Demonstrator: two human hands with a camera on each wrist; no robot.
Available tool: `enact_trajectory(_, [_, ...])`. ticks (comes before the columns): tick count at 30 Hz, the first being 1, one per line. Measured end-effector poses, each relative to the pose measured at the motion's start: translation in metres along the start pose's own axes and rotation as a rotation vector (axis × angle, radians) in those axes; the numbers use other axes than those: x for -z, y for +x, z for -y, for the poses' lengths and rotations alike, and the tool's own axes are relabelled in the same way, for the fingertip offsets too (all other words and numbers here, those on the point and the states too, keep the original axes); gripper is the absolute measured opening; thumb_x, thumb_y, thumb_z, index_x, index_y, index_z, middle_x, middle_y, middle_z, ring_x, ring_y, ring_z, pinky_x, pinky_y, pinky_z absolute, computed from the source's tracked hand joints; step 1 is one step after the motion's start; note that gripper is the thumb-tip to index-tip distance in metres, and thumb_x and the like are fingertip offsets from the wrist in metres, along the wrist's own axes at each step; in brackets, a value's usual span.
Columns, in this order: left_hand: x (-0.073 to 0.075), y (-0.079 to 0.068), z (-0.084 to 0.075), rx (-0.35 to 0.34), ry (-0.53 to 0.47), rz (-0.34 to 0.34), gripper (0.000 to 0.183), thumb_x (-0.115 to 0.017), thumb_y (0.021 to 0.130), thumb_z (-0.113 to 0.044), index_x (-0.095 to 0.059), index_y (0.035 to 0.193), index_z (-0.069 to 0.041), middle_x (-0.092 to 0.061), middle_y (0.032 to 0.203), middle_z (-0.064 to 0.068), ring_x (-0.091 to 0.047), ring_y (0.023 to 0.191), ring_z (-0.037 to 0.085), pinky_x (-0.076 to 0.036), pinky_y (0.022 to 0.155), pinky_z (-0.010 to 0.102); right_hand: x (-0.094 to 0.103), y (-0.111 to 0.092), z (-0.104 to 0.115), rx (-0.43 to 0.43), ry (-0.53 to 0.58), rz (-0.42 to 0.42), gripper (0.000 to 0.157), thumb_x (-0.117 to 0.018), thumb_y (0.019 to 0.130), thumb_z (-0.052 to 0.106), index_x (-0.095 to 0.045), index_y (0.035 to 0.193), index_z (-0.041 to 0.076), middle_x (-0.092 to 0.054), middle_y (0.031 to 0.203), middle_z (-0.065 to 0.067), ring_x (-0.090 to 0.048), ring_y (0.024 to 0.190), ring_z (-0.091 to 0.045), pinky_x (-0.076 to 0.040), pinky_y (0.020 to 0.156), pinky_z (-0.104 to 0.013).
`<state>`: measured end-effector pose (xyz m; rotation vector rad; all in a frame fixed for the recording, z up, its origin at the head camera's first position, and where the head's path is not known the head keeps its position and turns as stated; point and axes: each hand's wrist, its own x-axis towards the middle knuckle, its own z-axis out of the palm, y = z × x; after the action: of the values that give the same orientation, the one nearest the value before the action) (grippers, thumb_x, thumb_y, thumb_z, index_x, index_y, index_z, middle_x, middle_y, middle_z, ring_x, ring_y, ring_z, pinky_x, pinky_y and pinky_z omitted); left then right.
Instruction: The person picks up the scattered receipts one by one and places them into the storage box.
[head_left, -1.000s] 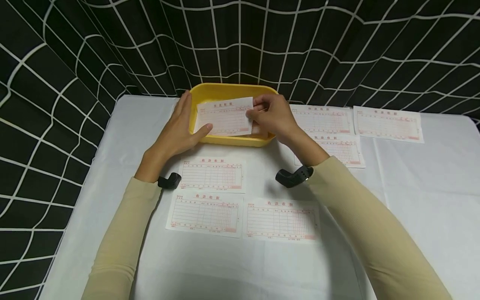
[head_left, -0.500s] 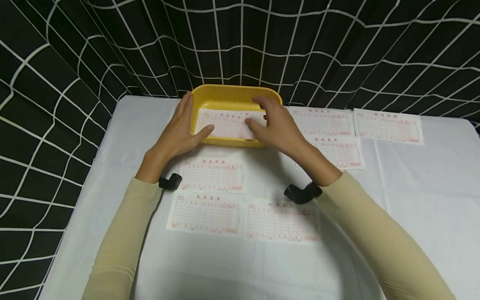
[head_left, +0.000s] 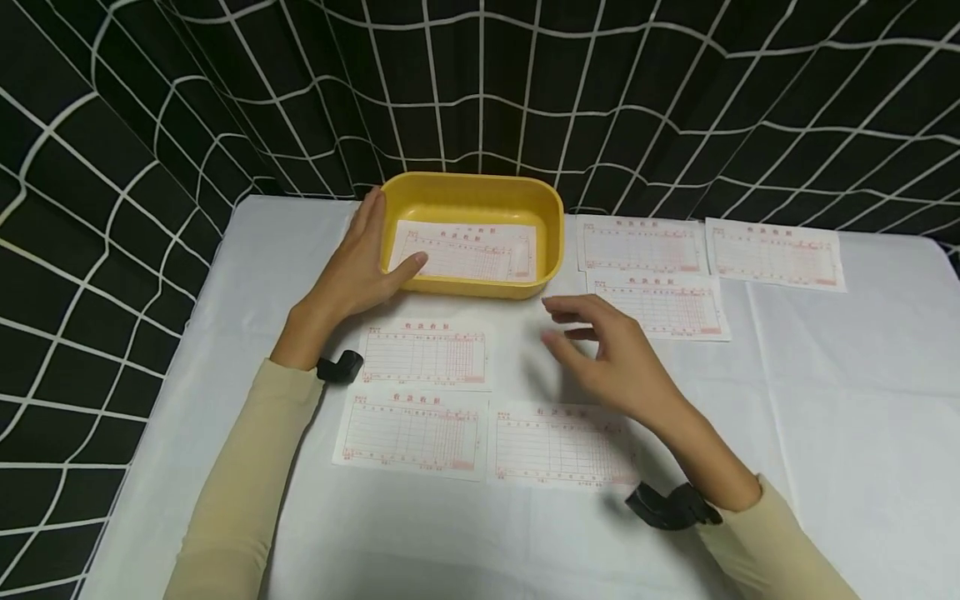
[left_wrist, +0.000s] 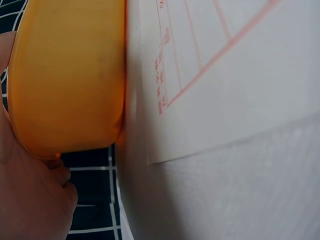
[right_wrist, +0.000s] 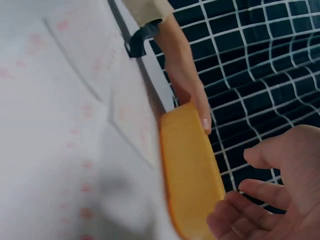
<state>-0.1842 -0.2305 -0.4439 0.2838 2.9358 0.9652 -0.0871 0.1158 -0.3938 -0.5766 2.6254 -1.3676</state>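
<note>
A yellow plastic basin (head_left: 480,289) stands at the back of the table, with printed receipt slips (head_left: 457,254) overlapping on its floor. My left hand (head_left: 351,271) holds the basin's left end, thumb over the front rim and fingers along the outer side. In the left wrist view, fingertips curl at the end of the basin (left_wrist: 70,75). My right hand (head_left: 618,358) hangs over the table to the front right of the basin, fingers loosely bent and nothing between them. The right wrist view shows this hand (right_wrist: 285,195) with thumb and fingers apart.
Several red-printed receipt slips lie flat on the white cloth (head_left: 465,542): one slip (head_left: 426,354) before the basin, two slips (head_left: 411,433) (head_left: 564,446) nearer me, and others (head_left: 641,246) (head_left: 660,307) (head_left: 776,254) at right. Black panels with white grid lines (head_left: 480,83) border the table behind and left.
My right hand let go of a receipt slip, which now lies in the basin, then drew back out toward the front right. My left hand stays at the basin's left end.
</note>
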Motion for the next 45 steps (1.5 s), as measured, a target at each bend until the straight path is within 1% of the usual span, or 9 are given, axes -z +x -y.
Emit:
enact_trajectory(2, [-0.004, -0.004, 0.0, 0.0, -0.01, -0.003, 0.11, -0.061, 0.096, -0.063, 0.001, 0.171, -0.011, 0.003, 0.181, 0.007, -0.007, 0.169, 0.027, -0.019, 0.135, 0.054, 0.0, -0.019, -0.007, -0.015, -0.019, -0.004, 0.037, -0.071, 0.101, 0.011, -0.066, 0.136, 0.001, -0.07, 0.134, -0.017, -0.069, 0.124, -0.033, -0.06, 0.101, -0.042])
enact_trajectory(6, [-0.012, -0.011, -0.002, 0.006, -0.031, -0.001, 0.111, -0.062, 0.096, -0.063, -0.001, 0.171, -0.008, 0.001, 0.181, 0.008, -0.007, 0.168, 0.027, -0.019, 0.135, 0.053, -0.001, -0.056, -0.019, -0.012, -0.09, -0.038, 0.035, -0.073, 0.099, 0.011, -0.068, 0.133, 0.003, -0.072, 0.131, -0.011, -0.071, 0.117, -0.029, -0.057, 0.1, -0.023])
enact_trajectory(9, [-0.012, -0.012, -0.002, 0.006, -0.027, 0.002, 0.111, -0.061, 0.096, -0.063, -0.001, 0.171, -0.008, 0.001, 0.181, 0.008, -0.006, 0.169, 0.027, -0.019, 0.135, 0.053, -0.003, -0.077, -0.025, -0.003, -0.133, -0.072, 0.034, -0.075, 0.098, 0.012, -0.069, 0.132, 0.006, -0.073, 0.129, -0.007, -0.071, 0.112, -0.027, -0.049, 0.099, -0.009])
enact_trajectory(19, [-0.003, -0.006, 0.0, -0.008, -0.001, -0.014, 0.111, -0.062, 0.096, -0.062, -0.001, 0.171, -0.009, 0.001, 0.181, 0.008, -0.009, 0.168, 0.029, -0.021, 0.134, 0.055, -0.013, -0.115, -0.039, -0.023, -0.27, -0.152, 0.038, -0.082, 0.092, 0.012, -0.071, 0.129, 0.01, -0.071, 0.128, -0.003, -0.069, 0.118, -0.028, -0.03, 0.105, 0.003])
enact_trajectory(22, [-0.003, -0.005, 0.001, -0.007, -0.001, -0.019, 0.111, -0.062, 0.096, -0.062, -0.001, 0.171, -0.01, 0.001, 0.181, 0.008, -0.009, 0.168, 0.029, -0.022, 0.134, 0.056, -0.017, -0.121, -0.04, -0.01, -0.308, -0.166, 0.044, -0.085, 0.089, 0.012, -0.07, 0.131, 0.01, -0.07, 0.129, -0.003, -0.067, 0.12, -0.027, -0.032, 0.106, -0.003])
enact_trajectory(28, [-0.002, -0.004, 0.002, -0.003, 0.003, -0.023, 0.11, -0.063, 0.096, -0.062, -0.001, 0.171, -0.01, 0.001, 0.181, 0.008, -0.011, 0.168, 0.029, -0.023, 0.133, 0.056, -0.023, -0.13, -0.038, -0.021, -0.382, -0.185, 0.051, -0.087, 0.087, 0.018, -0.07, 0.133, 0.009, -0.068, 0.134, -0.003, -0.062, 0.124, -0.027, -0.044, 0.101, -0.038])
enact_trajectory(30, [-0.002, -0.004, 0.002, -0.001, 0.005, -0.022, 0.111, -0.062, 0.096, -0.062, 0.0, 0.171, -0.011, 0.002, 0.181, 0.007, -0.012, 0.168, 0.03, -0.023, 0.133, 0.056, -0.025, -0.132, -0.039, -0.024, -0.403, -0.192, 0.051, -0.088, 0.085, 0.018, -0.07, 0.132, 0.007, -0.068, 0.135, -0.005, -0.061, 0.125, -0.029, -0.046, 0.099, -0.045])
enact_trajectory(36, [0.001, -0.003, 0.002, 0.001, 0.007, -0.014, 0.111, -0.061, 0.096, -0.063, 0.002, 0.171, -0.012, 0.003, 0.181, 0.006, -0.011, 0.168, 0.029, -0.023, 0.133, 0.056, -0.033, -0.137, -0.044, -0.024, -0.453, -0.215, 0.06, -0.09, 0.082, 0.02, -0.068, 0.133, 0.0, -0.065, 0.14, -0.015, -0.059, 0.129, -0.037, -0.048, 0.102, -0.054])
enact_trajectory(45, [0.002, 0.0, 0.0, 0.009, 0.006, -0.009, 0.111, -0.061, 0.096, -0.064, 0.002, 0.171, -0.013, 0.003, 0.181, 0.005, -0.011, 0.168, 0.028, -0.022, 0.134, 0.056, -0.041, -0.143, -0.042, -0.11, -0.444, -0.254, 0.068, -0.088, 0.086, 0.024, -0.061, 0.144, 0.0, -0.059, 0.149, -0.019, -0.053, 0.136, -0.043, -0.046, 0.105, -0.062])
